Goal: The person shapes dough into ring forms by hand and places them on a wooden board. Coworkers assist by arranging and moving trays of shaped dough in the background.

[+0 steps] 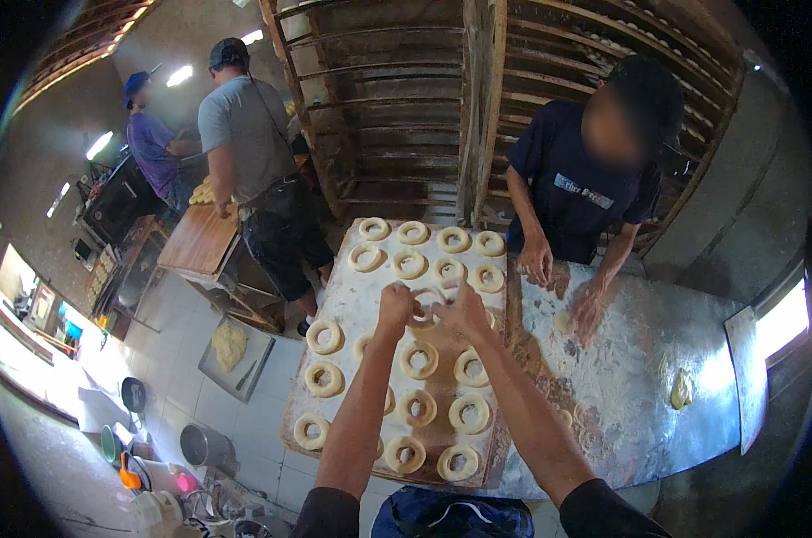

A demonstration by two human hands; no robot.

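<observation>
above the board (348,300), i see left hand (394,308) and right hand (462,312) pinching a dough ring (431,291); likely soft, tearable: hold opposite sides.

My left forearm (354,417) and right forearm (536,417) reach forward, bare, slanting inward. My left hand (396,308) curls near my right hand (462,311), both with fingers bent, pointing toward each other.
</observation>
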